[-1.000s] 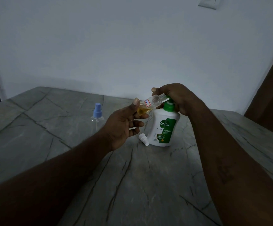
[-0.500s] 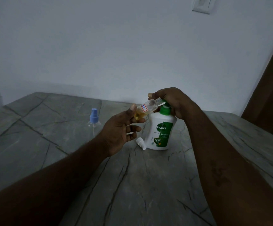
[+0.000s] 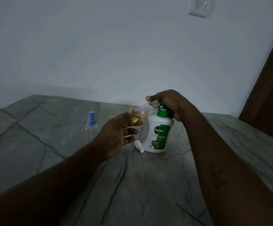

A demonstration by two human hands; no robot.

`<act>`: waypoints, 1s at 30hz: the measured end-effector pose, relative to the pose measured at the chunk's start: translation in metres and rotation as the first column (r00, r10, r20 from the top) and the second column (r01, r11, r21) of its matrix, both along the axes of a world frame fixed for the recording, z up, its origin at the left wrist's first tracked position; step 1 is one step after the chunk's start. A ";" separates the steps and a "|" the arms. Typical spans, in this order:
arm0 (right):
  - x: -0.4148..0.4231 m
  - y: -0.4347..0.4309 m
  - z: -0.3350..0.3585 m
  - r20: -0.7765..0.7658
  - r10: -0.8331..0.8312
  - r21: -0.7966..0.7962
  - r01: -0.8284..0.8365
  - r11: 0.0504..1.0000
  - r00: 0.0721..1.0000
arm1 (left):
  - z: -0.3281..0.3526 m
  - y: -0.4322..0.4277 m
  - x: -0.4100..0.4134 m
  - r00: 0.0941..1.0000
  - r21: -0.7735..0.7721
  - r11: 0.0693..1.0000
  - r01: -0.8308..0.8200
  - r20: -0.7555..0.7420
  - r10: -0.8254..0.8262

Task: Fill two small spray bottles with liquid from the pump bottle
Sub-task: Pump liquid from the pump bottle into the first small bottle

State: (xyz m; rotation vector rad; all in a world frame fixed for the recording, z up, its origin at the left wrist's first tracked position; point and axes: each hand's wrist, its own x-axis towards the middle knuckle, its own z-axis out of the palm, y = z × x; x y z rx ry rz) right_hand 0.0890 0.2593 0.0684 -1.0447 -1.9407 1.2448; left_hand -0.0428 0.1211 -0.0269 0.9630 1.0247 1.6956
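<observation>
Currently left hand (image 3: 116, 136) pinches the uncapped small spray bottle (image 3: 146, 110) by its base, tilted, neck at the green nozzle of the Dettol pump bottle (image 3: 158, 132), mid-table. Yellow liquid sits in its base. Right hand (image 3: 170, 103) clenched over the pump head. White sprayer cap (image 3: 139, 146) lies just left of the Dettol; blue-capped spray bottle (image 3: 91, 126) stands far left on the marble table (image 3: 148, 185).

The white-and-green plastic pump bottle (image 3: 158, 132) stands on the grey veined stone desk (image 3: 148, 185), near its far edge. The small white spray cap (image 3: 138, 146) lies touching its left base. The clear capped spray bottle (image 3: 91, 126) stands well apart, toward the desk's far left corner.
</observation>
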 end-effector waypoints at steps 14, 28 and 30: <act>0.000 0.004 0.003 0.026 -0.038 0.076 0.036 0.996 0.999 | 0.001 -0.001 -0.003 1.000 0.067 0.998 0.010 0.014 -0.011; 0.001 0.009 0.004 0.035 -0.013 0.120 0.008 0.993 0.999 | 0.003 -0.003 0.000 1.000 0.044 0.999 0.020 0.004 -0.020; 0.000 0.008 0.002 0.041 -0.012 0.081 0.008 0.997 0.999 | 0.003 -0.003 0.000 1.000 0.036 0.999 0.011 0.003 -0.012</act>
